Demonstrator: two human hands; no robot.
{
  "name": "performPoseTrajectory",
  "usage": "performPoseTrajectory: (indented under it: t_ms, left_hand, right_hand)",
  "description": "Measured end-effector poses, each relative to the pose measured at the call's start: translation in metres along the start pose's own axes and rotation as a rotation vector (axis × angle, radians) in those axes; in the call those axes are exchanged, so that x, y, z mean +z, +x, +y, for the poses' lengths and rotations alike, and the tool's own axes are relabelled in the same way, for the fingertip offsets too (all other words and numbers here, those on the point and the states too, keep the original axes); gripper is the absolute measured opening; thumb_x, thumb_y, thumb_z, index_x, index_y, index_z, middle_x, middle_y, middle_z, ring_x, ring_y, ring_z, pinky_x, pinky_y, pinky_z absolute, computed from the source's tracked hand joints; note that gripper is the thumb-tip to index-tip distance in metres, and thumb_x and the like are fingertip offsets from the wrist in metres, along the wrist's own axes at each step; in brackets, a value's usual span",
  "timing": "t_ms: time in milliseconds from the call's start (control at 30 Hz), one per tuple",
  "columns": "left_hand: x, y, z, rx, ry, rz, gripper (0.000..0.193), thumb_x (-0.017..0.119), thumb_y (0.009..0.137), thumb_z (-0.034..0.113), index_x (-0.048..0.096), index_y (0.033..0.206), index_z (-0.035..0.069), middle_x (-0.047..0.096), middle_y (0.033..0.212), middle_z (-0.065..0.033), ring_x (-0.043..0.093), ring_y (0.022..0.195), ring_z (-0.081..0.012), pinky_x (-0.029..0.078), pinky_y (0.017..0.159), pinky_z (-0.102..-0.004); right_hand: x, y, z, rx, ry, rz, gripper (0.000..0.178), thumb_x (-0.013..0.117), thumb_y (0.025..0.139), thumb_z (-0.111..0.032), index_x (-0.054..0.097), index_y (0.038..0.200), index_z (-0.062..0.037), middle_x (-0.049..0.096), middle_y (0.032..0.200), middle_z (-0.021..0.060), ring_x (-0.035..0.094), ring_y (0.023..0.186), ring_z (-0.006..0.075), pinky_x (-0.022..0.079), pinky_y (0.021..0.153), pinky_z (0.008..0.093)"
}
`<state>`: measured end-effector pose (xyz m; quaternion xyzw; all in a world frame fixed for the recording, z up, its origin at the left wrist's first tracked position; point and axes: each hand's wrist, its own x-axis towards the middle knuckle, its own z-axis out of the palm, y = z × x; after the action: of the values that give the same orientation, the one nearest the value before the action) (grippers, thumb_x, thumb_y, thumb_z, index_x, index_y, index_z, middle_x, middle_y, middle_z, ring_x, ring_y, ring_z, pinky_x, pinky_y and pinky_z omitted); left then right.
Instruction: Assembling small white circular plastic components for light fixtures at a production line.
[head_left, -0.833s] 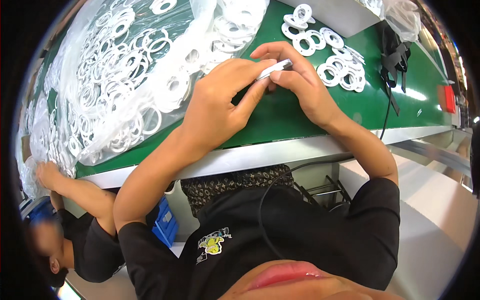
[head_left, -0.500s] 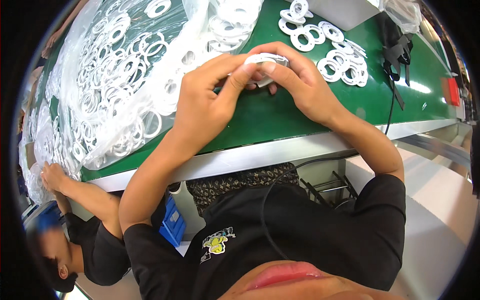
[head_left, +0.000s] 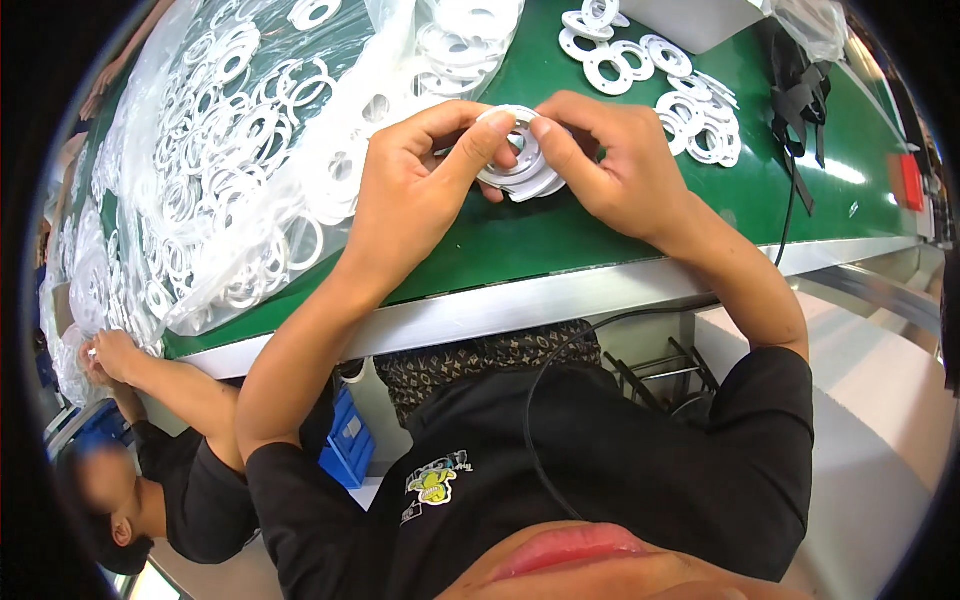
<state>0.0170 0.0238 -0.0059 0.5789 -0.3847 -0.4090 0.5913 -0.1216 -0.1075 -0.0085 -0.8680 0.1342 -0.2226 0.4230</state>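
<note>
A white round plastic ring part (head_left: 524, 184) with a central hole is held between both hands, above the near part of the green tabletop (head_left: 480, 250). My left hand (head_left: 425, 170) grips its left side, thumb on the upper face and fingers curled beneath. On the opposite rim my right hand (head_left: 615, 160) is closed, its thumb pressing near the top edge. The ring's face is tilted up toward me. Whether it is one piece or two stacked ones, I cannot tell.
Left of my hands, clear plastic bags (head_left: 345, 130) hold many white rings (head_left: 265, 135). More loose rings (head_left: 690, 125) lie at the right, near a white box (head_left: 690, 25) and black straps (head_left: 798, 110). A co-worker's hand (head_left: 112, 352) works at the far left. The metal table edge (head_left: 500, 297) runs before me.
The ring part has been turned so its round face and hole now show. My right hand has shifted slightly right and its fingers have drawn back from the ring's far side.
</note>
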Motion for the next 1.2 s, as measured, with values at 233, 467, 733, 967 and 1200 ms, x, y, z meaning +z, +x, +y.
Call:
performPoseTrajectory:
  t_ms: [233,467,733,967,1200]
  left_hand:
    - [-0.004,0.001,0.005,0.012,-0.123,-0.024,0.024,0.056,0.093,0.017,0.064,0.100,-0.005,0.064,0.082,-0.0076,0.060,0.075,-0.0112,0.052,0.062,-0.0243]
    - [-0.003,-0.002,0.004,0.004,-0.026,-0.038,0.024,0.056,0.093,0.017,0.067,0.095,-0.004,0.064,0.078,-0.0066,0.059,0.072,-0.0107,0.051,0.061,-0.0234]
    - [-0.008,0.001,0.000,-0.066,-0.184,-0.021,0.029,0.056,0.094,0.024,0.067,0.092,-0.002,0.063,0.077,-0.0045,0.057,0.068,-0.0094,0.047,0.059,-0.0227]
    - [-0.005,0.004,0.001,-0.113,-0.253,0.002,0.031,0.059,0.092,0.027,0.065,0.099,-0.004,0.064,0.084,-0.0063,0.060,0.072,-0.0122,0.050,0.064,-0.0243]
    - [0.004,0.002,0.003,-0.108,-0.337,0.008,0.031,0.057,0.093,0.020,0.062,0.109,-0.005,0.064,0.091,-0.0109,0.062,0.081,-0.0148,0.056,0.075,-0.0305]
  right_hand:
    - [-0.004,0.005,0.003,-0.005,0.134,-0.002,0.022,0.057,0.088,-0.024,0.064,0.083,-0.0031,0.056,0.057,0.0074,0.049,0.047,0.0147,0.037,0.045,0.0270]
    - [-0.005,-0.001,0.000,0.015,0.068,-0.050,0.025,0.059,0.087,-0.026,0.062,0.079,-0.0021,0.054,0.056,0.0055,0.048,0.048,0.0123,0.037,0.046,0.0251]
    - [0.001,0.001,0.001,-0.032,0.124,-0.056,0.028,0.057,0.091,-0.027,0.062,0.079,-0.0016,0.051,0.055,0.0084,0.045,0.048,0.0137,0.035,0.046,0.0277]
    - [0.002,0.003,0.002,0.075,0.218,-0.019,0.029,0.054,0.094,-0.029,0.060,0.087,-0.0008,0.049,0.060,0.0044,0.042,0.053,0.0095,0.035,0.049,0.0260]
    - [-0.006,0.005,0.001,0.234,0.306,-0.051,0.024,0.060,0.085,-0.023,0.062,0.089,-0.0001,0.053,0.062,0.0001,0.044,0.056,0.0047,0.035,0.049,0.0216]
